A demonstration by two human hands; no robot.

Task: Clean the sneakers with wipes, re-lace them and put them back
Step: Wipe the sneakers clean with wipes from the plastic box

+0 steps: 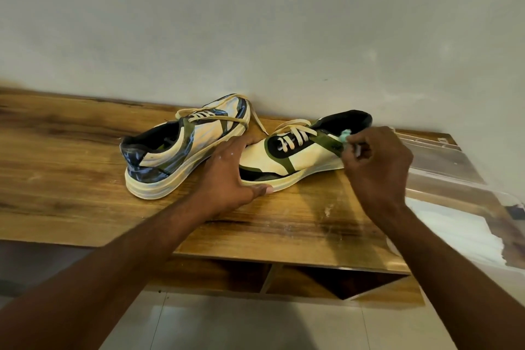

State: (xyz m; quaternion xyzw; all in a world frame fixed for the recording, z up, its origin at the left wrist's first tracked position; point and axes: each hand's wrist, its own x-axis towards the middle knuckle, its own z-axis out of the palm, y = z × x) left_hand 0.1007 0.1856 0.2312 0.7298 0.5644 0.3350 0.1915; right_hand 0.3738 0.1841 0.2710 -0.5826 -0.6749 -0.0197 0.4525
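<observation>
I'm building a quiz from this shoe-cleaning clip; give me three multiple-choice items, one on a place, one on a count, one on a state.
1. Where do the sneakers stand?
A. on the floor
B. on the wooden tabletop, near the wall
C. in a box

2. How many sneakers are in view?
A. one
B. two
C. three

3. What is the right hand doing?
A. pinching a wipe against a sneaker
B. lying flat on the table
C. pulling a lace

Answers:
1 B: the left sneaker and the right sneaker rest on the wooden tabletop.
2 B: only that pair shows.
3 A: the right hand holds the pale green wipe to the right sneaker's side, while the left hand steadies its toe.
</observation>
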